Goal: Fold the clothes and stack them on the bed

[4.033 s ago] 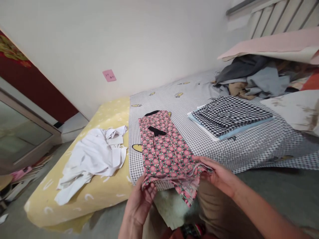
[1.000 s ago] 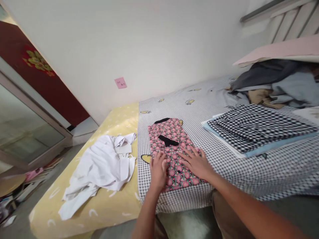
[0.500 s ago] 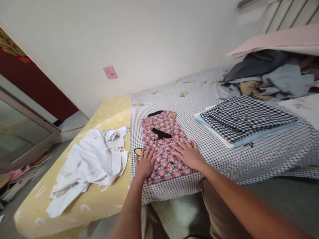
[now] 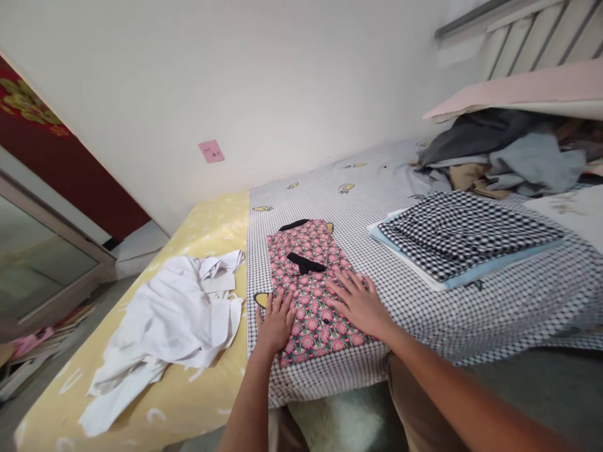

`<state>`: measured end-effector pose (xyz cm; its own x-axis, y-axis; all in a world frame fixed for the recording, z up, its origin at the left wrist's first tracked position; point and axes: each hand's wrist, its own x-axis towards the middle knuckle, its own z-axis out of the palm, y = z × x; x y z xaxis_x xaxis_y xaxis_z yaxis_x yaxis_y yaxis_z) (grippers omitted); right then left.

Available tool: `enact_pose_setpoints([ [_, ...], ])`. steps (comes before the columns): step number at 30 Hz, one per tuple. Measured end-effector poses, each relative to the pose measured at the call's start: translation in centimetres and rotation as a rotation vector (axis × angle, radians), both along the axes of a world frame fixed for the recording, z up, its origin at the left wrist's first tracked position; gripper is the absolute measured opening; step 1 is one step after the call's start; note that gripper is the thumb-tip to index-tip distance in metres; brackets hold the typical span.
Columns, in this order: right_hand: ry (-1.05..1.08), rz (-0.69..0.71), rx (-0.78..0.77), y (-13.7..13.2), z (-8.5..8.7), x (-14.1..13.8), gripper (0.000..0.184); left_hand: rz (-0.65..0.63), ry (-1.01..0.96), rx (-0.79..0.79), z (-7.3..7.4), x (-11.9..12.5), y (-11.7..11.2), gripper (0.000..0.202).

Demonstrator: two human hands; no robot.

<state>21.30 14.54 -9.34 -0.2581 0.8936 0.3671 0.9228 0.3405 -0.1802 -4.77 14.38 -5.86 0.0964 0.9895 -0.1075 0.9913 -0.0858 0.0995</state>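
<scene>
A pink floral shirt (image 4: 308, 336) with black trim lies folded into a flat rectangle near the front edge of the bed. My left hand (image 4: 276, 323) rests palm down on its left edge, fingers spread. On its right side lies my right hand (image 4: 360, 304), also flat with the fingers apart. A black band (image 4: 306, 263), perhaps a cuff or collar, crosses the cloth above my hands. More black trim shows at the far end, and a small dark button sits between my hands.
Left of the shirt, a crumpled white garment (image 4: 174, 314) lies on the yellow sheet (image 4: 211, 395). To the right is a folded stack topped by black-and-white checked cloth (image 4: 466, 232). Behind it are heaped grey clothes (image 4: 532, 157) under a pink board-like sheet (image 4: 522, 88). A wall (image 4: 306, 75) borders the bed.
The camera view has tilted slightly upward, so the bed sits lower in the picture. Both hands stay flat on the shirt in nearly the same place.
</scene>
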Motion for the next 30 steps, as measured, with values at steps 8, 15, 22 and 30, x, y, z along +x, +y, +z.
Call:
enact_pose_setpoints([
  [8, -0.016, 0.102, 0.012, 0.03, -0.45, 0.55, 0.049, 0.000, -0.006, 0.016, -0.27, -0.15, 0.09, 0.055],
  [15, -0.021, 0.142, -0.061, 0.56, -0.40, 0.62, 0.046, 0.003, 0.011, 0.019, -0.24, -0.09, -0.01, 0.055],
  [22, -0.018, 0.136, -0.050, 0.49, -0.14, 0.53, 0.047, 0.017, 0.011, 0.023, -0.13, 0.02, 0.02, 0.055],
  [30, -0.012, 0.116, -0.063, 0.60, -0.49, 0.42, 0.045, 0.026, -0.015, 0.052, -0.90, -0.14, -0.02, 0.055],
])
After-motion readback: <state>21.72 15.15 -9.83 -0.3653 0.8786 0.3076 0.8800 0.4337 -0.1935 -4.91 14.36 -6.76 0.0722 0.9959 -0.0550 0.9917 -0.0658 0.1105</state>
